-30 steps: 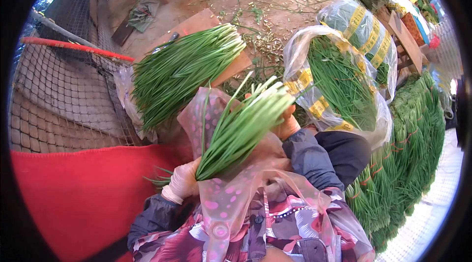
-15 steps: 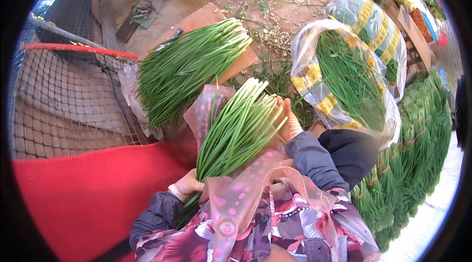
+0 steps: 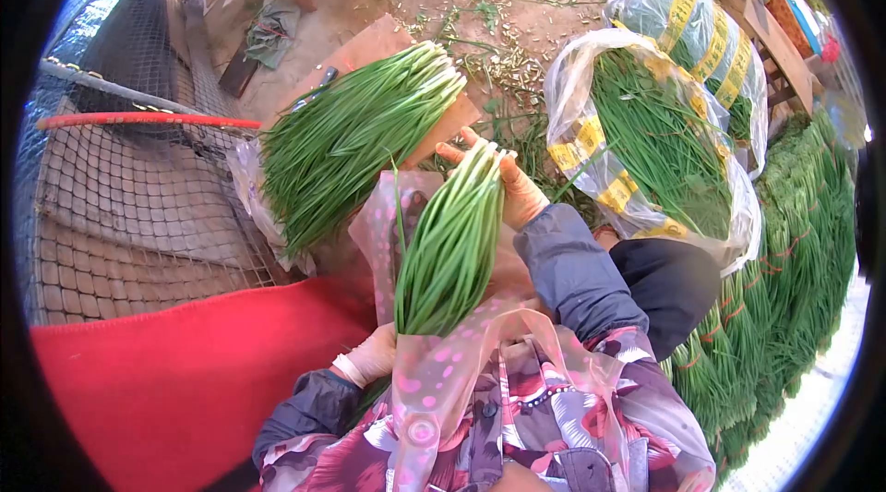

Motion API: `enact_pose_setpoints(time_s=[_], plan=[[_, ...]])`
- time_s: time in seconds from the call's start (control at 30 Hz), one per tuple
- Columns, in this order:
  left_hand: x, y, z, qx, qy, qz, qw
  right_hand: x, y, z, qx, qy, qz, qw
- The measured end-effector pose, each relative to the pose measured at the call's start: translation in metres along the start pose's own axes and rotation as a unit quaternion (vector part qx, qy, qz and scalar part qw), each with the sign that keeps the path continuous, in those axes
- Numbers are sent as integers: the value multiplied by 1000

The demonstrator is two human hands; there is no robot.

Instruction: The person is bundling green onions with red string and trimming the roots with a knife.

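A bunch of garlic chives [image 3: 448,257] lies across my lap, pale stem ends pointing up and away, leafy ends toward me. My right hand [image 3: 519,194] is curled around it just below the pale ends, fingertips showing beyond the stems. Lower down, my left hand [image 3: 372,355] grips the leafy part at its left edge; its fingers are partly hidden. A pink-spotted plastic apron [image 3: 425,381] covers my lap beneath the bunch. Beyond it, a larger pile of garlic chives [image 3: 360,127] rests on a brown board [image 3: 452,127].
A clear bag with yellow tape [image 3: 577,141] holds more greens at the right, with another taped bag [image 3: 678,17] behind. Tied bunches [image 3: 784,307] line the far right. Red cloth [image 3: 185,372] and netting [image 3: 138,224] lie left. Trimmed bits [image 3: 517,67] litter the ground.
The bunch has turned more upright and its stems are gathered closer together. My right hand has moved up and left and closed around the pale ends. My left hand has shifted slightly right.
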State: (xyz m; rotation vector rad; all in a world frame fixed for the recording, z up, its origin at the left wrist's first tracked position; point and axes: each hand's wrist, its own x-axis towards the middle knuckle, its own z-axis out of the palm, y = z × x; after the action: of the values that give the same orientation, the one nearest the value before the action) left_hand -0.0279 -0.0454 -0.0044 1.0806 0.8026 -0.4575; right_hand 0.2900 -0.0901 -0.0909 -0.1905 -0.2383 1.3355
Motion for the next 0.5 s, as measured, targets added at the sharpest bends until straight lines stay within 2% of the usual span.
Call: enact_pose_setpoints(time_s=[0.1, 0.13, 0.2, 0.3, 0.37, 0.4, 0.43, 0.5], plan=[[4, 4, 3, 39, -7, 17, 999, -11, -11, 9, -69, 76, -21, 994], [7, 2, 0, 47, -25, 23, 998, -14, -13, 12, -55, 54, -28, 997], [11, 0, -1, 55, -41, 32, 997, -15, -12, 20, -14, 19, -99, 995], [13, 14, 1, 44, -49, 86, 994, -30, -30, 40, 24, 6, -119, 993], [14, 33, 6, 173, -84, 153, 969, -37, -42, 58, 41, -43, -147, 987], [24, 35, 4, 171, -79, 158, 969, -39, -52, 73, 8, -61, -179, 982], [39, 34, -1, 210, -114, 195, 951, -44, -62, 92, -20, -55, -214, 975], [56, 59, 6, 259, -153, 251, 920, -42, -98, 109, -111, -148, -272, 944]])
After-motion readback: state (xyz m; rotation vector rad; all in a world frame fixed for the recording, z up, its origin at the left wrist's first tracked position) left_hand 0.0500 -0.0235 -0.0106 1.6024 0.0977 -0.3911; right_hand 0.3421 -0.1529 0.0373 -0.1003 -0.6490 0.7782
